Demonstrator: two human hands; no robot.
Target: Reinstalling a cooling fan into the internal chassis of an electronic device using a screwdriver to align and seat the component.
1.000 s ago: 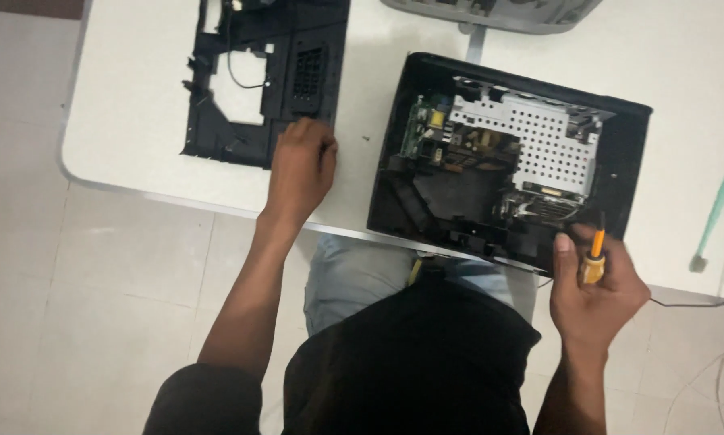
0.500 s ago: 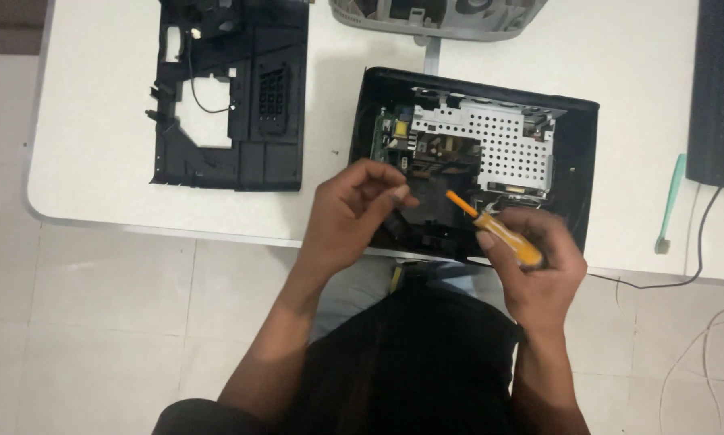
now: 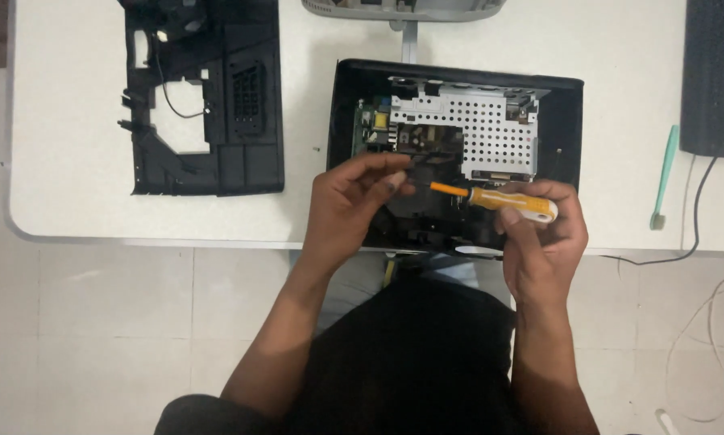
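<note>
Right hand: your right hand was closed around the yellow-orange handle of a screwdriver, fingers curled over the top and thumb underneath, holding it nearly level just above the near edge of the opened device.

Screwdriver: it lay across your grip with the handle to the right and the thin shaft pointing left, toward your other hand.

Left hand: your left hand was drawn into a pinch, thumb and fingertips bunched together right at the tip of the shaft. Whether something small sat between them, I could not tell.

Opened device: the black casing lay flat on the white table straight in front of you, back off, showing a perforated metal shield and a green circuit board to its left. Both hands hovered over its near half.

Removed cover: a black plastic back panel with a vent grille and a loose wire lay well apart to the left on the same table.

Far edge: a grey rounded base sat just beyond the casing.

Right side: a dark keyboard rested at the table's right edge, with a green toothbrush-like tool just beside it and a black cable trailing off the table.
</note>
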